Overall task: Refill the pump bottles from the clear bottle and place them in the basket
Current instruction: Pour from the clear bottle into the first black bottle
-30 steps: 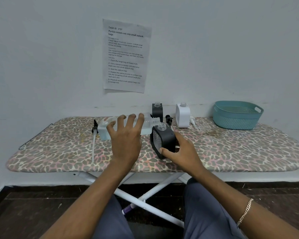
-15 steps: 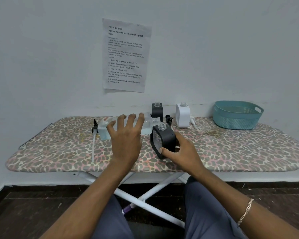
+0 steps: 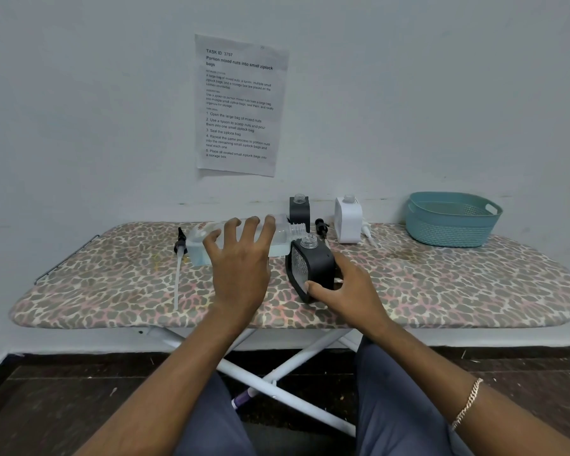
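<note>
The near black pump bottle [image 3: 316,261] stands tilted on the leopard-print ironing board [image 3: 441,284], its open clear neck leaning away from the person. The right grip [image 3: 352,291] clasps its lower corner, thumb on the ribbed front face and fingers wrapped behind.

Just to the left of it, the clear bottle [image 3: 283,236] lies nearly level, pale blue liquid pooled towards its base. Its open threaded neck ends just beside the black bottle's mouth. The left grip [image 3: 241,268] holds the clear bottle from above, fingers spread wide and curled over its top.

Further left, a black pump head [image 3: 179,245] with a long white tube lies on the board. Behind the near bottle stand a second black bottle [image 3: 299,210] and, to the right, a white bottle [image 3: 348,220], both uncapped, with a black pump [image 3: 321,225] lying between them. The teal basket [image 3: 451,225] sits well off to the right, against the wall.
</note>
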The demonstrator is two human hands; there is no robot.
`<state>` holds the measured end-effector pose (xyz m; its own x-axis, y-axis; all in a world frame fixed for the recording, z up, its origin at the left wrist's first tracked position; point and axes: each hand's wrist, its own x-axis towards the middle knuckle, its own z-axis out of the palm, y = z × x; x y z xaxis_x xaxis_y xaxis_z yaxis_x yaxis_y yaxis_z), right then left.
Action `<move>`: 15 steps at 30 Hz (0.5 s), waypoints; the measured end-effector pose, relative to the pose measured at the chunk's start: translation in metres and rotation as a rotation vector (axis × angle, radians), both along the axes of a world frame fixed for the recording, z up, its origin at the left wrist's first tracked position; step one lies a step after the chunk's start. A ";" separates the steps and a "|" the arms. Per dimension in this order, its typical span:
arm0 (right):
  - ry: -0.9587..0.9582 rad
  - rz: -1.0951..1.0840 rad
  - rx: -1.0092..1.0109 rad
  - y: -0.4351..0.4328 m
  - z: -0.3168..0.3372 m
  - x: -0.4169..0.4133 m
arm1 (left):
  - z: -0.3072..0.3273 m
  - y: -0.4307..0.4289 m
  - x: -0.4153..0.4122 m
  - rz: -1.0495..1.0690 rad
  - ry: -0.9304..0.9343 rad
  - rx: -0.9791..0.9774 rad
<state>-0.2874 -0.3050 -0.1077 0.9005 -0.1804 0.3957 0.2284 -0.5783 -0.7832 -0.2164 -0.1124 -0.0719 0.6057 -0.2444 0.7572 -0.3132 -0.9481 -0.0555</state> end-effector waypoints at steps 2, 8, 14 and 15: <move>-0.003 0.003 0.001 0.000 0.000 -0.001 | 0.000 0.000 0.000 0.000 0.001 0.000; -0.011 0.001 -0.002 0.000 0.001 0.000 | 0.000 0.000 -0.001 0.001 0.001 0.003; -0.012 -0.002 -0.004 -0.001 0.000 0.000 | 0.001 0.000 -0.001 -0.002 0.002 0.001; -0.013 -0.002 -0.005 -0.001 0.000 0.000 | 0.001 0.000 -0.001 0.000 0.002 0.001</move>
<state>-0.2872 -0.3056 -0.1075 0.8950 -0.1799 0.4081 0.2374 -0.5825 -0.7774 -0.2174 -0.1122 -0.0714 0.6068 -0.2456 0.7560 -0.3135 -0.9479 -0.0563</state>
